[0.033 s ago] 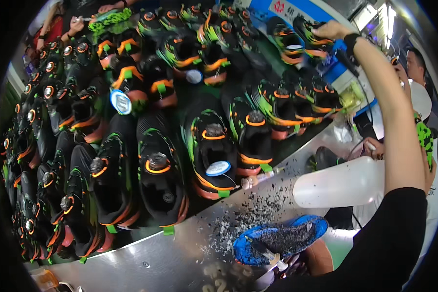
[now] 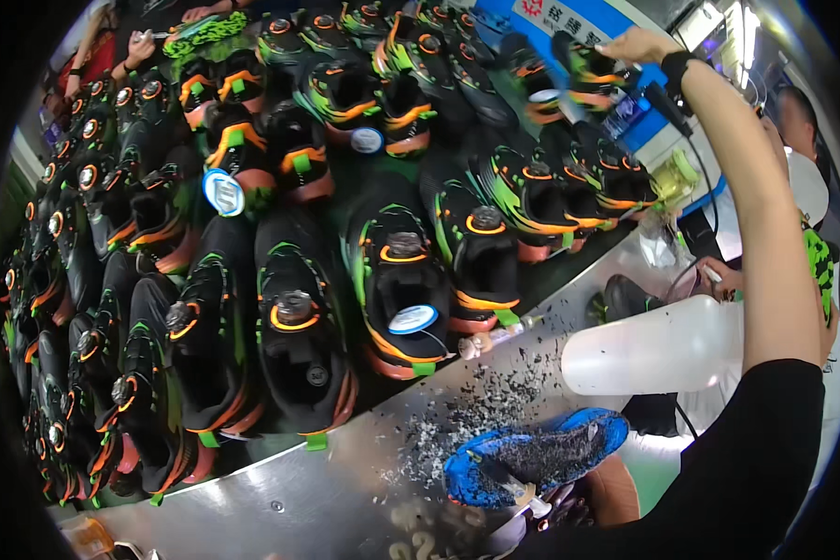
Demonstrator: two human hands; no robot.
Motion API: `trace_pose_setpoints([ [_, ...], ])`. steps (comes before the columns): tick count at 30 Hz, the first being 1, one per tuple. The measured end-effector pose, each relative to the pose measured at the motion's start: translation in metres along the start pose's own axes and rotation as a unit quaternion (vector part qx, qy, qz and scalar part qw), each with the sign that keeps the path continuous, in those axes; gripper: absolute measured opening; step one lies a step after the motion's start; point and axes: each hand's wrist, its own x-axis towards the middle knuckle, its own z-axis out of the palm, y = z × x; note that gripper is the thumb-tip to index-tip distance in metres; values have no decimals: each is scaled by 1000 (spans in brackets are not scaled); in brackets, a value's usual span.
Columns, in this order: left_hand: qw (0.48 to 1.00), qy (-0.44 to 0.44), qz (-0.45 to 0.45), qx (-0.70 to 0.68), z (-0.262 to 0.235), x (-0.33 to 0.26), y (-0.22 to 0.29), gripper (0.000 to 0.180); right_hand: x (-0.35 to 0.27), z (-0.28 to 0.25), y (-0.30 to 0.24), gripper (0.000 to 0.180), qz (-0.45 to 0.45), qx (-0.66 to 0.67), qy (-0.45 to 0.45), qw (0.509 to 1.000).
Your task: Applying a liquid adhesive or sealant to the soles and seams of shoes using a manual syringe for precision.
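My right arm reaches up the right side to the far end of the table. There my right hand (image 2: 639, 45) has its fingers closed at the top of a black shoe (image 2: 583, 67) with green and orange trim. Beside that shoe stands another black shoe (image 2: 530, 79) with a white tag, blurred. My left hand does not show. Near me at the lower edge lies a blue shoe-shaped piece (image 2: 579, 439), strewn with dark scraps. A white-handled tool (image 2: 535, 505) rests against its near edge.
Rows of black shoes (image 2: 303, 364) crowd the table. Dark and pale scraps (image 2: 467, 401) litter the metal edge (image 2: 345, 476), beside a thin clear tube (image 2: 499, 338). A white plastic container (image 2: 649, 347) lies right. Other people's hands (image 2: 140, 49) are at far left, another (image 2: 719, 278) at right.
My right hand has risen slightly, its fingers still at the shoe. The whole view has shifted a little, so the shoe rows sit slightly farther left.
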Motion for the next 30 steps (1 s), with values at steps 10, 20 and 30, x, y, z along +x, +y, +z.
trace_pose_setpoints([
  [10,999,-4,-22,-41,3,-2,-1,12,-111,-121,-55,23,-46,212,52,975],
  [20,989,48,132,40,7,12,23,53,-317,-127,-165,28,-379,297,45,875],
  [30,974,6,224,-33,-7,-7,-19,15,-586,81,-327,29,-57,287,637,713],
])
